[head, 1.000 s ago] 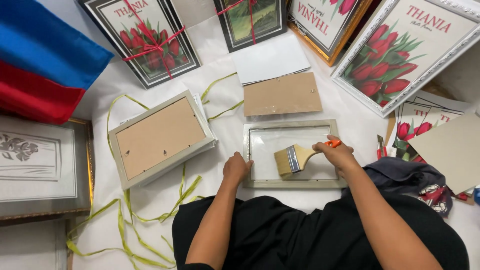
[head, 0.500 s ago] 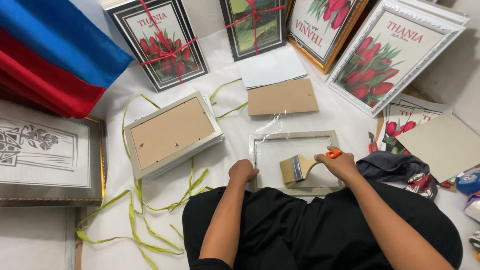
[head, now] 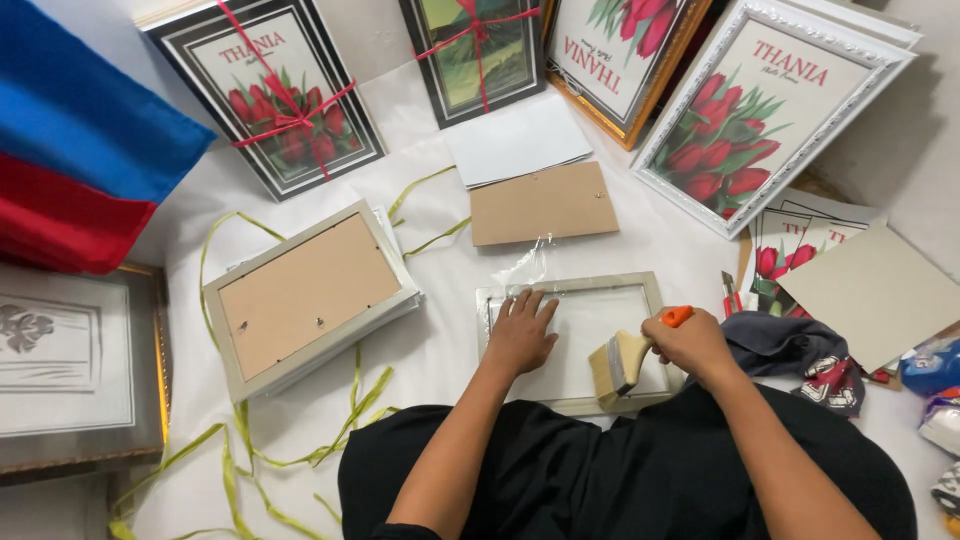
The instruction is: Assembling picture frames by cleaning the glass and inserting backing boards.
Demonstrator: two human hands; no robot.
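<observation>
Lying flat on a white-covered surface (head: 440, 340) directly in front of the person is an empty pale picture frame (head: 650, 292) with a clear pane inside it. The left hand (head: 522, 332) rests on the pane's left part, palm down with fingers spread, pressing it in place. The right hand (head: 690, 345) is curled in a closed grip around the orange handle of a wide flat paintbrush (head: 622, 360), whose pale bristles touch the lower right part of the pane. Both forearms reach out over the person's black clothing (head: 640, 470). Just above the frame lies a brown backing board (head: 543, 203), partly overlapping a white sheet (head: 515, 140). To the left, a second pale frame (head: 310, 295) lies face down, showing its brown back, tilted at an angle. Yellow-green ribbon (head: 240, 440) trails loosely around it and down toward the lower left. Along the top stand several framed prints of red tulips, among them a black-framed one (head: 270, 95) tied with red ribbon and a white ornate-framed one (head: 765, 110) at upper right. A folded blue and red cloth (head: 70, 150) sits at far left, with a dark-framed grey picture (head: 70, 370) below it. A dark cloth (head: 780, 345) lies just right of the right hand.
</observation>
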